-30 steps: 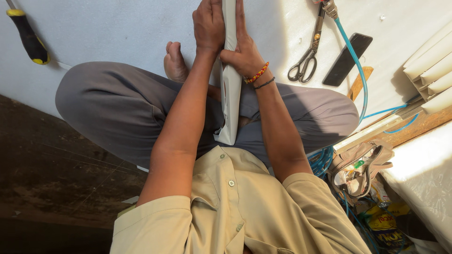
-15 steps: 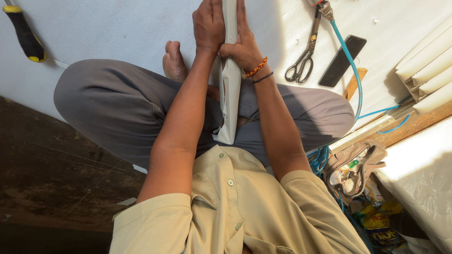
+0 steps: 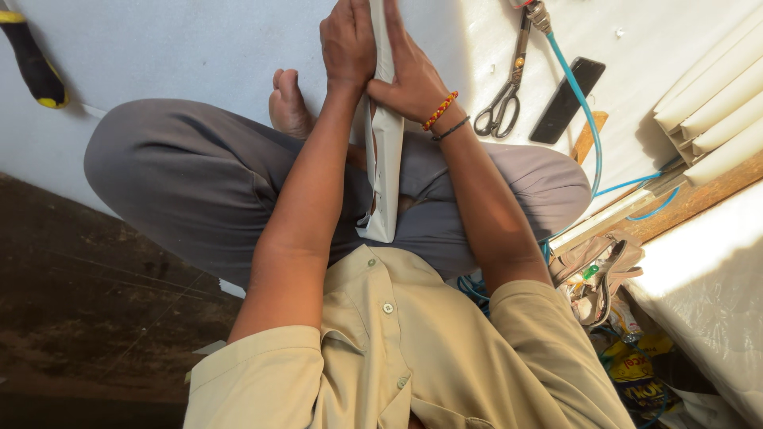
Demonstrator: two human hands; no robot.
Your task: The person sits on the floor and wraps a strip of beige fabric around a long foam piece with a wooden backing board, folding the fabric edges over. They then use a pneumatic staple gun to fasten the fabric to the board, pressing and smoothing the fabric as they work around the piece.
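I sit cross-legged on a white sheet point(image 3: 199, 48). A long narrow white strip point(image 3: 385, 175) runs from my lap up past the top edge of the view. My left hand point(image 3: 347, 44) presses against its left side and my right hand point(image 3: 407, 71), with a beaded bracelet at the wrist, clasps its right side. Both hands close around the strip near the top of the frame. My bare foot point(image 3: 288, 103) lies just left of my left forearm.
Scissors point(image 3: 505, 95) and a flat black rectangular object point(image 3: 566, 99) lie right of my hands, beside a blue hose point(image 3: 584, 119). A black-and-yellow screwdriver handle point(image 3: 32, 63) is at far left. Stacked cream slats point(image 3: 715, 95) and a wooden board point(image 3: 683, 202) are at right, a bag of clutter point(image 3: 604, 274) below.
The view has shifted slightly; my hands stay clasped on the strip in nearly the same place.
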